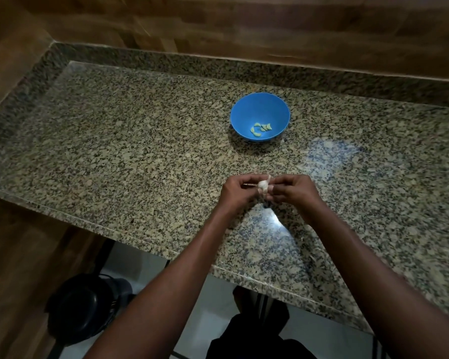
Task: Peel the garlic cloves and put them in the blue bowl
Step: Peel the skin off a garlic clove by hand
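A blue bowl [246, 110] stands on the granite counter [140, 141], well beyond my hands. Several peeled, pale yellow garlic cloves [261, 128] lie at its bottom. My left hand [237, 191] and my right hand [292, 189] meet above the counter's middle. Between their fingertips both pinch a small white garlic piece [263, 184] with papery skin sticking up from it. Fingers on both hands are curled around it, hiding its lower part.
Wooden wall panels rise behind and to the left of the counter. A bright light reflection shines on the stone below my hands. A black round object [86, 309] sits on the floor under the counter's front edge.
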`<action>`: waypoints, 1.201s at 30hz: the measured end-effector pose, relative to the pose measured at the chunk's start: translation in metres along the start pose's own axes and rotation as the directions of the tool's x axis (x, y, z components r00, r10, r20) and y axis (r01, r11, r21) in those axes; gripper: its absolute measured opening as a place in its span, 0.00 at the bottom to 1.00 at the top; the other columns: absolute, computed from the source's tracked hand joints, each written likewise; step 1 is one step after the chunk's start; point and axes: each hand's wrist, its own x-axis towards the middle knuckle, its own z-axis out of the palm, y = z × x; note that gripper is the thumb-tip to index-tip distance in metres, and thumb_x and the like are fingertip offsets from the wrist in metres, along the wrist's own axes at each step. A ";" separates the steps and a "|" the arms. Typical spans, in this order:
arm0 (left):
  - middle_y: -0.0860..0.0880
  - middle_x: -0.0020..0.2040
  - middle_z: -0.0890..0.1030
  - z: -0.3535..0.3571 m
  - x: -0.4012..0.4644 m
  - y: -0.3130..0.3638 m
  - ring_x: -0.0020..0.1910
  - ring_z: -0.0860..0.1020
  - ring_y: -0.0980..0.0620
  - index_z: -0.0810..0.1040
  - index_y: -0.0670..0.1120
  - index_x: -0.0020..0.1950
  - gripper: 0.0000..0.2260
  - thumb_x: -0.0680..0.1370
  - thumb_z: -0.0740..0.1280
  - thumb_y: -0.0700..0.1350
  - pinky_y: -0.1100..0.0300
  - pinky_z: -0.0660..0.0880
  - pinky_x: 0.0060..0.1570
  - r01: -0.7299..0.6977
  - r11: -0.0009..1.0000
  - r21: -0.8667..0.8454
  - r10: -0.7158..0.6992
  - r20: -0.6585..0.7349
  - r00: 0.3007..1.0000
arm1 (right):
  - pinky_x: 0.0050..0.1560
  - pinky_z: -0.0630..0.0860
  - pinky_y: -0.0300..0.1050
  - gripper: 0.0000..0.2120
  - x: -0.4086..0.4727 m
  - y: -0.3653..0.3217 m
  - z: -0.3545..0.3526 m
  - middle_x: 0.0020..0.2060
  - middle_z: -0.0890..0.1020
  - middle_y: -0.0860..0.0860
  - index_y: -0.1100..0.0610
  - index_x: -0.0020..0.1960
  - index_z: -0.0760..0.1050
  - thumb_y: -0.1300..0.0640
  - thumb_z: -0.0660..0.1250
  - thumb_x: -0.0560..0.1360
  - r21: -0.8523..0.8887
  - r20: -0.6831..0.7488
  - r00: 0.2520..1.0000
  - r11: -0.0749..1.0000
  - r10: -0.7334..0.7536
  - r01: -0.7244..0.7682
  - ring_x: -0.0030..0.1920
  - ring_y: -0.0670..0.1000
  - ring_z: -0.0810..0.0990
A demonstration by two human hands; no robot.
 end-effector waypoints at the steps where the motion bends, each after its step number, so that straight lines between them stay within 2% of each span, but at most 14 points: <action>1: 0.51 0.53 0.88 -0.002 0.001 0.001 0.52 0.86 0.55 0.86 0.44 0.58 0.14 0.74 0.76 0.34 0.59 0.83 0.52 -0.006 1.000 0.007 0.006 0.010 1.000 | 0.50 0.85 0.54 0.07 0.002 0.000 0.001 0.43 0.87 0.64 0.69 0.52 0.82 0.72 0.73 0.73 -0.028 -0.011 1.000 1.000 -0.012 0.011 0.45 0.65 0.87; 4: 0.51 0.51 0.88 -0.005 0.003 0.005 0.51 0.86 0.55 0.86 0.44 0.58 0.14 0.72 0.79 0.37 0.62 0.82 0.50 -0.023 1.000 0.017 0.023 0.027 0.999 | 0.46 0.85 0.56 0.05 0.010 0.000 0.008 0.39 0.86 0.64 0.68 0.47 0.83 0.72 0.73 0.72 -0.121 -0.089 0.995 0.992 -0.051 0.041 0.40 0.65 0.87; 8: 0.52 0.49 0.88 -0.008 0.005 0.005 0.50 0.86 0.56 0.87 0.45 0.57 0.13 0.72 0.79 0.39 0.64 0.81 0.49 -0.043 0.997 0.062 0.042 0.005 0.999 | 0.41 0.84 0.54 0.03 0.014 0.005 0.019 0.37 0.85 0.64 0.68 0.46 0.83 0.70 0.74 0.72 -0.202 -0.153 0.982 0.976 -0.114 0.082 0.34 0.58 0.84; 12: 0.52 0.47 0.88 -0.008 0.004 0.006 0.47 0.86 0.57 0.88 0.46 0.57 0.13 0.73 0.79 0.38 0.67 0.80 0.43 -0.040 0.996 0.077 0.041 -0.013 0.999 | 0.40 0.83 0.51 0.04 0.016 0.009 0.020 0.38 0.85 0.65 0.71 0.48 0.82 0.69 0.72 0.75 -0.080 -0.198 0.980 0.997 -0.036 0.021 0.33 0.58 0.83; 15: 0.51 0.47 0.88 -0.003 0.004 0.009 0.45 0.86 0.58 0.87 0.44 0.57 0.13 0.74 0.77 0.36 0.67 0.80 0.41 -0.048 0.995 0.085 0.047 0.011 0.999 | 0.44 0.84 0.56 0.03 0.017 0.012 0.018 0.40 0.85 0.67 0.67 0.44 0.82 0.67 0.71 0.77 -0.001 -0.216 0.976 1.000 0.026 -0.027 0.34 0.59 0.83; 17: 0.51 0.47 0.87 -0.001 0.006 0.010 0.43 0.85 0.60 0.86 0.43 0.57 0.12 0.75 0.75 0.33 0.67 0.80 0.41 -0.047 0.995 0.087 0.046 0.009 0.999 | 0.47 0.84 0.58 0.04 0.016 0.010 0.015 0.41 0.85 0.68 0.67 0.46 0.81 0.67 0.70 0.78 0.054 -0.199 0.978 0.997 0.063 -0.053 0.36 0.60 0.84; 20: 0.52 0.49 0.87 0.000 0.010 0.006 0.46 0.86 0.57 0.86 0.45 0.57 0.12 0.76 0.75 0.35 0.60 0.83 0.44 -0.041 0.993 0.109 0.045 -0.038 0.998 | 0.47 0.86 0.55 0.04 0.011 0.003 0.009 0.43 0.85 0.67 0.70 0.50 0.80 0.68 0.69 0.78 0.122 -0.135 0.985 0.988 0.110 -0.094 0.38 0.60 0.85; 22: 0.53 0.50 0.87 0.000 0.014 0.002 0.48 0.85 0.56 0.86 0.47 0.57 0.12 0.76 0.75 0.37 0.56 0.84 0.48 -0.055 0.986 0.160 0.068 -0.083 0.994 | 0.47 0.86 0.54 0.05 0.008 0.001 0.008 0.44 0.86 0.67 0.71 0.52 0.80 0.69 0.70 0.77 0.100 -0.100 0.987 0.988 0.125 -0.115 0.41 0.62 0.86; 26: 0.53 0.50 0.86 0.000 0.019 -0.005 0.48 0.85 0.52 0.85 0.49 0.58 0.12 0.76 0.75 0.39 0.53 0.84 0.48 -0.049 0.974 0.221 0.085 -0.155 0.984 | 0.45 0.85 0.60 0.04 0.002 0.004 0.002 0.40 0.85 0.67 0.69 0.50 0.79 0.73 0.66 0.77 0.025 -0.134 0.986 0.995 0.096 -0.093 0.40 0.64 0.86; 28: 0.54 0.49 0.85 -0.002 0.021 -0.008 0.48 0.84 0.53 0.85 0.51 0.58 0.12 0.76 0.75 0.40 0.53 0.84 0.48 -0.057 0.967 0.247 0.102 -0.172 0.980 | 0.45 0.86 0.57 0.06 -0.002 0.004 -0.003 0.39 0.85 0.67 0.68 0.50 0.78 0.74 0.64 0.78 0.035 -0.141 0.985 0.995 0.102 -0.098 0.41 0.65 0.86; 30: 0.54 0.50 0.86 -0.002 0.022 -0.011 0.47 0.83 0.57 0.85 0.50 0.60 0.12 0.77 0.74 0.40 0.57 0.83 0.47 -0.110 0.941 0.319 0.170 -0.168 0.971 | 0.43 0.86 0.52 0.05 -0.005 0.004 -0.008 0.40 0.85 0.66 0.68 0.50 0.78 0.73 0.64 0.79 0.060 -0.143 0.983 0.993 0.112 -0.104 0.41 0.63 0.86; 32: 0.51 0.54 0.86 0.000 0.023 -0.012 0.49 0.83 0.59 0.85 0.48 0.62 0.13 0.78 0.73 0.38 0.62 0.82 0.49 -0.156 0.908 0.388 0.229 -0.150 0.962 | 0.45 0.86 0.52 0.01 -0.009 0.006 -0.011 0.43 0.85 0.67 0.68 0.50 0.78 0.69 0.68 0.78 0.058 -0.138 0.984 0.993 0.114 -0.107 0.42 0.64 0.87; 34: 0.47 0.60 0.85 0.000 0.026 -0.013 0.54 0.83 0.54 0.83 0.45 0.65 0.15 0.79 0.71 0.36 0.58 0.82 0.55 -0.178 0.880 0.441 0.253 -0.117 0.960 | 0.43 0.86 0.54 0.05 -0.012 0.009 -0.014 0.43 0.85 0.68 0.67 0.48 0.77 0.67 0.73 0.76 0.011 -0.148 0.984 0.995 0.096 -0.096 0.43 0.65 0.86; 36: 0.45 0.64 0.82 -0.003 0.029 -0.010 0.60 0.81 0.50 0.81 0.45 0.67 0.17 0.80 0.69 0.34 0.53 0.81 0.60 -0.188 0.852 0.488 0.261 -0.086 0.961 | 0.38 0.86 0.54 0.06 -0.015 0.011 -0.016 0.42 0.84 0.70 0.69 0.48 0.76 0.69 0.73 0.75 -0.039 -0.190 0.979 0.996 0.071 -0.080 0.37 0.63 0.86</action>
